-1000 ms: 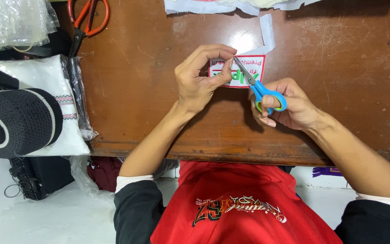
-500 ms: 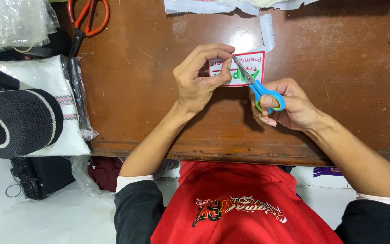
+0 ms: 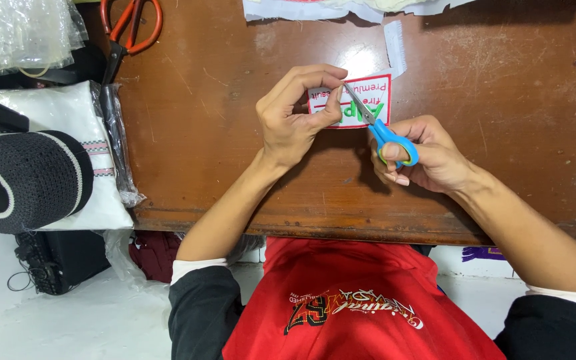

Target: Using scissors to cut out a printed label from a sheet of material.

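Head view: the left hand [image 3: 295, 120] pinches a white label [image 3: 358, 100] with red border and green lettering above the brown table [image 3: 221, 147]. The right hand [image 3: 428, 153] grips blue-handled scissors [image 3: 378, 127], blades on the label. Orange-handled scissors [image 3: 131, 27] lie far left.

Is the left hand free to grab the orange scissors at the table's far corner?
Probably not right away: the left hand is pinching the label. The path to the orange scissors looks bare.
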